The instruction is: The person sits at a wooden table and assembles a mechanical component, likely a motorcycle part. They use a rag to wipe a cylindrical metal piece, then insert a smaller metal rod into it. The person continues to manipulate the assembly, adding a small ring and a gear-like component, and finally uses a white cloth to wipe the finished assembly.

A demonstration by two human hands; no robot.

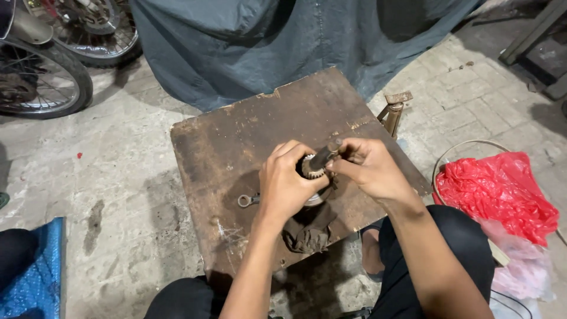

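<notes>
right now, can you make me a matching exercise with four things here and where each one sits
Things:
1. gear
2. red bag
3. wheel
4. dark rag

Places:
A. far left, on the paved floor
B. on the wooden board, at its near edge
C. between the left hand and right hand
D. on the floor, right of the board

Pairs: 1-C, 2-D, 3-A, 4-B
</notes>
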